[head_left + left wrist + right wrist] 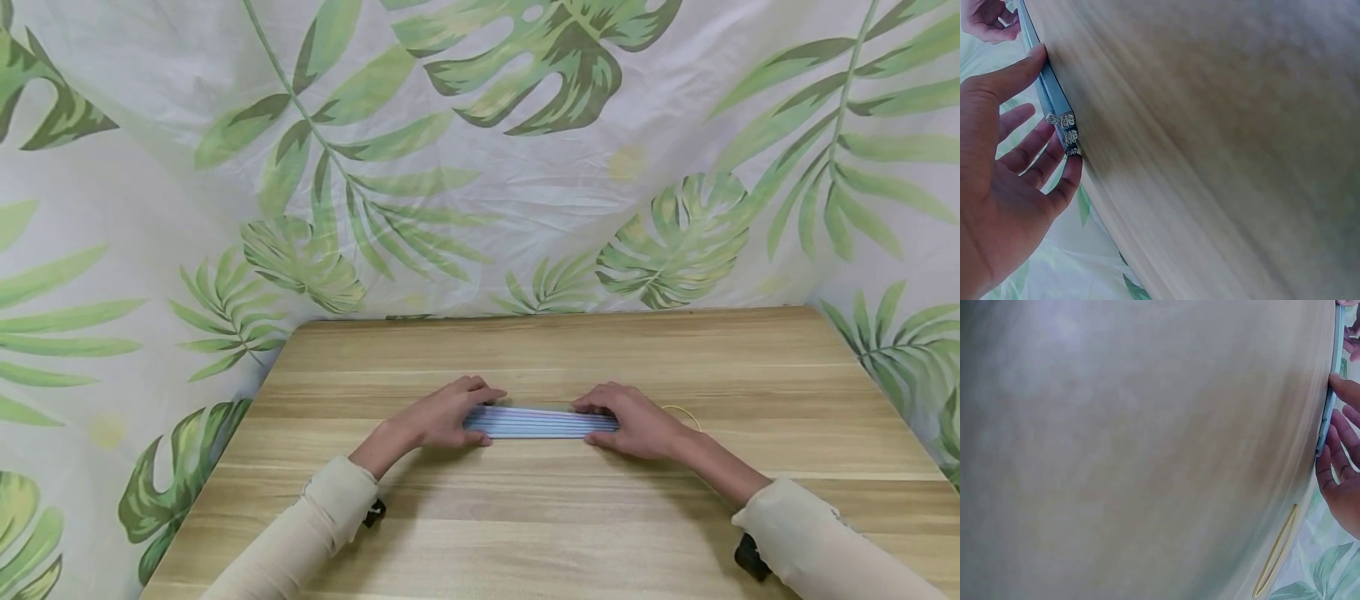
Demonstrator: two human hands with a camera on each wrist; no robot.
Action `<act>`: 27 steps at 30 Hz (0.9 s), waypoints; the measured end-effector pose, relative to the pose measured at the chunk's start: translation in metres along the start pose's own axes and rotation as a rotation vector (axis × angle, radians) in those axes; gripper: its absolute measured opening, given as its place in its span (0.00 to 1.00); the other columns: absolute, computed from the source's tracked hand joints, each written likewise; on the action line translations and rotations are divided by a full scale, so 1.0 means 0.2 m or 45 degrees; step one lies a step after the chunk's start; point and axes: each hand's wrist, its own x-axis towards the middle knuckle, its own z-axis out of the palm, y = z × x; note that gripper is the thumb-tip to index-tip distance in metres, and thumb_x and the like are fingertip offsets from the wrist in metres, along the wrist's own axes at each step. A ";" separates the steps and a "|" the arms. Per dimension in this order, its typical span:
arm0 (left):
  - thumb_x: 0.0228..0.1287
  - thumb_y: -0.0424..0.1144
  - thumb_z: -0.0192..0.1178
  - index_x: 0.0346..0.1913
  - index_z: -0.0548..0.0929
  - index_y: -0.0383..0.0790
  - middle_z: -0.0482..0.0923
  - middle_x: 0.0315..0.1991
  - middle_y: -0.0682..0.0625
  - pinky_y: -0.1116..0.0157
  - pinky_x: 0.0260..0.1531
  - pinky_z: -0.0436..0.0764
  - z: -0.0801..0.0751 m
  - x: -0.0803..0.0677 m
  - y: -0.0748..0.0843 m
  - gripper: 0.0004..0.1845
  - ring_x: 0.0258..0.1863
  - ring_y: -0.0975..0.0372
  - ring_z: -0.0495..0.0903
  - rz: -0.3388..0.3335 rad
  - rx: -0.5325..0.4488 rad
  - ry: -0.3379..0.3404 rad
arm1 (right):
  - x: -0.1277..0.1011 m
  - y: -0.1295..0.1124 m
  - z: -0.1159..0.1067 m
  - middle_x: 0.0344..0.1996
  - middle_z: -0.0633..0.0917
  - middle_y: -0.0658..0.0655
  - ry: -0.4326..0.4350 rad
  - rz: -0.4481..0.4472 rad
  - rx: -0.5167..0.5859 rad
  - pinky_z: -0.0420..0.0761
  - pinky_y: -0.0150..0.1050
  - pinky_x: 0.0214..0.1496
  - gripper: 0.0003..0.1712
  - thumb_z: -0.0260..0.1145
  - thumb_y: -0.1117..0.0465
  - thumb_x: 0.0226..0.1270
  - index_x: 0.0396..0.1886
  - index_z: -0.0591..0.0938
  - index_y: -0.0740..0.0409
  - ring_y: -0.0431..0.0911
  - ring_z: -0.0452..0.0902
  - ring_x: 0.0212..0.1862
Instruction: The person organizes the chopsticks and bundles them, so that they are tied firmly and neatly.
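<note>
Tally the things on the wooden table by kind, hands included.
Bundle of light-blue striped sticks: 1
Thin yellow rubber band: 1
Hands, left hand and right hand, one on each end of the bundle: 2
Total: 4

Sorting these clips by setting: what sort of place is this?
Probably a makeshift recording booth: a leaf-print curtain walls in a wooden table holding only a bundle of blue pencils and a rubber band.
</note>
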 end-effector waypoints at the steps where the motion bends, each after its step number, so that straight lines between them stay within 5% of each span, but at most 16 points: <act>1: 0.60 0.53 0.70 0.72 0.69 0.50 0.73 0.58 0.50 0.60 0.54 0.76 0.00 0.00 0.00 0.38 0.52 0.63 0.73 0.005 -0.003 0.002 | 0.00 0.00 0.00 0.44 0.85 0.48 0.000 0.001 0.004 0.77 0.39 0.47 0.26 0.76 0.55 0.59 0.57 0.83 0.54 0.41 0.78 0.43; 27: 0.61 0.47 0.70 0.63 0.79 0.47 0.78 0.45 0.54 0.66 0.41 0.76 0.02 0.00 0.02 0.27 0.40 0.63 0.76 0.098 -0.046 0.049 | 0.00 -0.05 0.00 0.38 0.84 0.46 -0.018 0.073 0.002 0.80 0.36 0.44 0.20 0.76 0.58 0.58 0.51 0.85 0.54 0.39 0.79 0.40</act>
